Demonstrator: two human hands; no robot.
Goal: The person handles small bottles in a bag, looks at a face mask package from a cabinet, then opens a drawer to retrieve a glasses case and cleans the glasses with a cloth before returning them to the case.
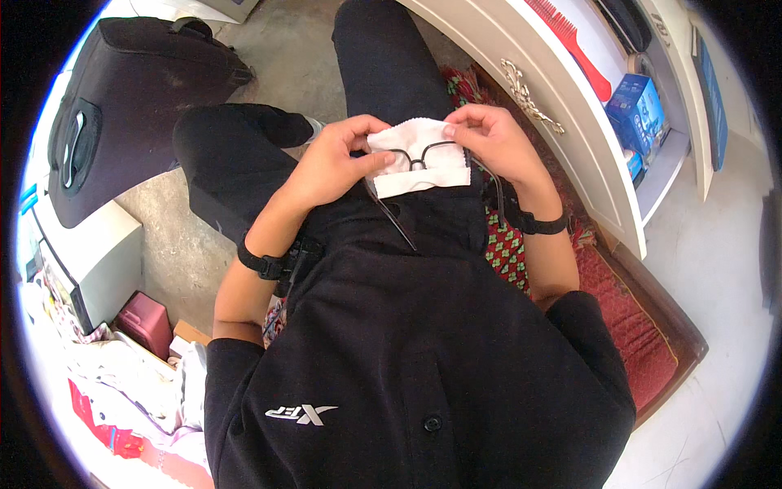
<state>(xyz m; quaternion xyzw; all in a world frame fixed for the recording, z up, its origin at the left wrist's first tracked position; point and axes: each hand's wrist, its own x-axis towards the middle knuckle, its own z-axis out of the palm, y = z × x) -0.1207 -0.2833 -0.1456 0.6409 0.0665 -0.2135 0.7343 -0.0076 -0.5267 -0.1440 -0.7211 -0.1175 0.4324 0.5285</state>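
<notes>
A pair of black-framed eyeglasses (417,164) lies in both hands above my lap, its bridge towards me. Behind the lenses a white cloth (421,182) with zigzag edges is spread, and its near edge is folded up. My left hand (333,160) pinches the glasses and cloth at the left lens, thumb in front. On the other side, my right hand (496,142) holds cloth and frame by the right lens, thumb and forefinger at the upper corner. One temple arm points down towards my shirt; the other hangs below my right hand.
An open white drawer (586,134) on the right holds a red comb (574,49) and a blue box (635,113). A dark suitcase (140,104) stands at upper left, with a pink box (145,324) below it. I sit on a seat with a red cushion (629,330).
</notes>
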